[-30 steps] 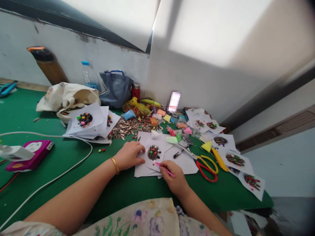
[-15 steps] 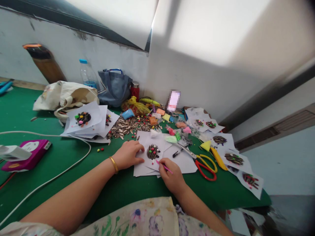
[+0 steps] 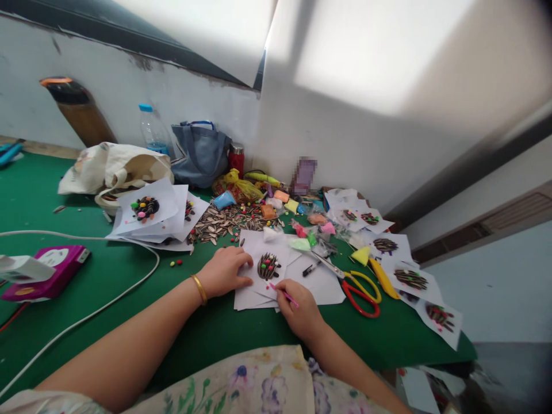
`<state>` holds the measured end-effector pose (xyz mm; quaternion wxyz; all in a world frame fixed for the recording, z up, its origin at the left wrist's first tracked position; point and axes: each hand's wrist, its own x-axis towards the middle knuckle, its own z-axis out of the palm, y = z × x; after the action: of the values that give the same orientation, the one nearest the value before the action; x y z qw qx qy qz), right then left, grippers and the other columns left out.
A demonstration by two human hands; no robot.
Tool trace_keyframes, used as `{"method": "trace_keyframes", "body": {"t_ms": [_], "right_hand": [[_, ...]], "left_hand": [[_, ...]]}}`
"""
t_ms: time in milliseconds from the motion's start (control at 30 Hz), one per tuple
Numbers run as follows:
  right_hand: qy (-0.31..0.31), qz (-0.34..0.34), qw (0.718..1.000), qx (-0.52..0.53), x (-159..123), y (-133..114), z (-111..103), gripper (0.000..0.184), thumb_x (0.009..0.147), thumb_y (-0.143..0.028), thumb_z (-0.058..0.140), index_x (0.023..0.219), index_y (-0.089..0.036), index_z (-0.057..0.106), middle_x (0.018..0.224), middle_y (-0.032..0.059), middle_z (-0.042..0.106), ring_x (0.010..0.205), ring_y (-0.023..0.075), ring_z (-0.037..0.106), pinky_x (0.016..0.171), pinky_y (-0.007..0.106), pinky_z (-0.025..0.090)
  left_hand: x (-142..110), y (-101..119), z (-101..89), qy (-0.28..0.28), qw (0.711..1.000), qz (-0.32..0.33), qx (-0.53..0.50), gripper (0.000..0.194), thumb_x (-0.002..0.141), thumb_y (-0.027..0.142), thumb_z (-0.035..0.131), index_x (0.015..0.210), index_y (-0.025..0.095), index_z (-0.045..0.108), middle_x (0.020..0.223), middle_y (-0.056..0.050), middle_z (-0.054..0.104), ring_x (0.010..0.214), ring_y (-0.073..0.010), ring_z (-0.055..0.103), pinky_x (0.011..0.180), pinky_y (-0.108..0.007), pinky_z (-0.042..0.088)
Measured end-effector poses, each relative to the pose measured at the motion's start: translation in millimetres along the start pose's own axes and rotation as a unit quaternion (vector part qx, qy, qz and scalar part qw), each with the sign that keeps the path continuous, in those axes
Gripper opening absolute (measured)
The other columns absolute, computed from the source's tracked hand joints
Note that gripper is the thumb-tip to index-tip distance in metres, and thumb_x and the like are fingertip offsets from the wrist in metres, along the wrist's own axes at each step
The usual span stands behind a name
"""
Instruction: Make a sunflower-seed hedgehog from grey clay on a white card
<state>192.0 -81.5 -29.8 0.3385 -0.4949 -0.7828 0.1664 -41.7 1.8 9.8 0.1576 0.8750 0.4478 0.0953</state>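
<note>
A white sheet of paper carries a hedgehog-like picture of sunflower seeds dotted with small coloured clay balls. My left hand rests at the sheet's left edge, fingers apart and holding nothing. Between the thumb and fingers of my right hand is a thin pink modelling tool. Its tip meets the paper just below the seeds, near a tiny pink dot. More white sheets lie underneath, with a black pen on them.
Scissors and a yellow craft knife lie to the right, near several finished seed pictures. Loose sunflower seeds and bagged clay are behind. Another picture stack, a white cable and a purple box sit left.
My right hand has shifted slightly left and down with the pink modelling tool, its tip now nearer the pink dot. The phone screen at the back has gone dark. My left hand stays put.
</note>
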Motion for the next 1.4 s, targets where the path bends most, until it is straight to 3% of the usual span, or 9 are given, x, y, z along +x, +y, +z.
{"method": "trace_keyframes", "body": {"t_ms": [333, 567, 800, 1400], "right_hand": [[-0.008, -0.066, 0.99, -0.126, -1.6, -1.7, 4.3, 0.016, 0.091, -0.011, 0.043, 0.089, -0.019, 0.057, 0.078, 0.005, 0.063, 0.074, 0.0192, 0.057, 0.069, 0.03, 0.042], [-0.036, -0.079, 0.981, -0.175, -3.6, -1.4, 7.0, 0.021, 0.085, -0.004, 0.041, 0.075, -0.021, 0.05, 0.067, 0.001, 0.053, 0.064, 0.0176, 0.045, 0.063, 0.03, 0.032], [-0.031, -0.074, 0.973, -0.216, -4.7, -2.9, 8.8, 0.018, 0.083, -0.005, 0.044, 0.075, -0.021, 0.05, 0.069, 0.0024, 0.053, 0.066, 0.0186, 0.044, 0.063, 0.03, 0.029], [-0.031, -0.085, 0.978, -0.189, -2.3, -5.8, 6.0, 0.023, 0.074, 0.0, 0.042, 0.074, -0.021, 0.048, 0.066, 0.0009, 0.051, 0.063, 0.018, 0.042, 0.061, 0.03, 0.028]], "left_hand": [[0.2, -0.3, -0.6, 0.0, 1.0, -0.002, 0.0, 0.033, 0.071, 0.042, 0.076, 0.097, 0.026, 0.066, 0.094, -0.003, 0.063, 0.096, -0.0248, 0.057, 0.082, -0.035, 0.039], [0.3, 1.0, -1.5, -0.003, 1.0, -0.006, -0.004, 0.033, 0.071, 0.042, 0.076, 0.097, 0.026, 0.066, 0.094, -0.003, 0.063, 0.096, -0.0247, 0.058, 0.083, -0.035, 0.039], [1.1, -0.5, 0.3, -0.001, 1.0, -0.003, -0.002, 0.033, 0.07, 0.042, 0.077, 0.097, 0.026, 0.066, 0.094, -0.003, 0.063, 0.096, -0.0249, 0.057, 0.083, -0.035, 0.039], [0.1, -0.6, -0.1, 0.0, 1.0, -0.004, -0.002, 0.033, 0.07, 0.042, 0.077, 0.097, 0.026, 0.066, 0.094, -0.003, 0.063, 0.096, -0.0246, 0.057, 0.082, -0.035, 0.039]]}}
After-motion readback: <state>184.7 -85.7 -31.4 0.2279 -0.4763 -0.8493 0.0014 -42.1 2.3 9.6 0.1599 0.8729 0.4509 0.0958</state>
